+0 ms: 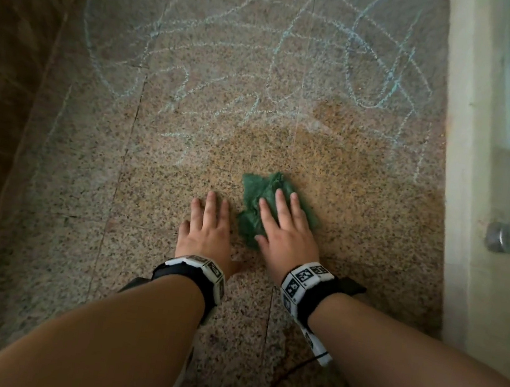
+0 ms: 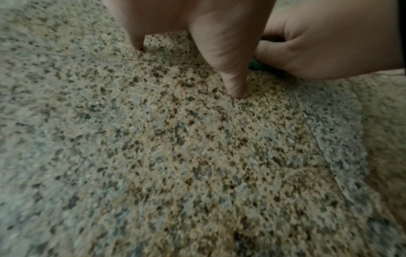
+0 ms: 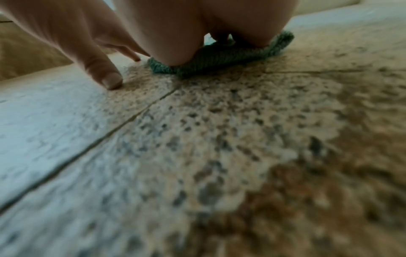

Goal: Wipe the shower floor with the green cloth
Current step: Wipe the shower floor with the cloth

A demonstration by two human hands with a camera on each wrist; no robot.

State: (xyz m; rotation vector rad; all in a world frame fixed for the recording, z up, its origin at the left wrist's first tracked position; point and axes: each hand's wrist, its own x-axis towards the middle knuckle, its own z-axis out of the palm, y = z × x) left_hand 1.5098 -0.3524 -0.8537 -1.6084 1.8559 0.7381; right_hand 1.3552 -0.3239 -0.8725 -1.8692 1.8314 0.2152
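Observation:
The green cloth [image 1: 260,205] lies crumpled on the speckled granite shower floor [image 1: 187,151]. My right hand [image 1: 285,227] presses flat on the cloth with straight fingers; in the right wrist view the palm sits on the cloth [image 3: 219,57]. My left hand [image 1: 206,229] rests flat on the bare floor just left of the cloth, fingers straight. In the left wrist view its thumb [image 2: 232,73] touches the floor [image 2: 175,156], with the right hand [image 2: 329,47] beside it. Pale blue chalk scribbles [image 1: 267,47] cover the far floor. The patch around the cloth looks darker and free of marks.
A pale raised kerb [image 1: 458,156] runs along the right side, with a metal fitting [image 1: 498,237] beyond it. A darker wall or step [image 1: 9,93] borders the left. A black cable [image 1: 297,370] trails from my right wrist band.

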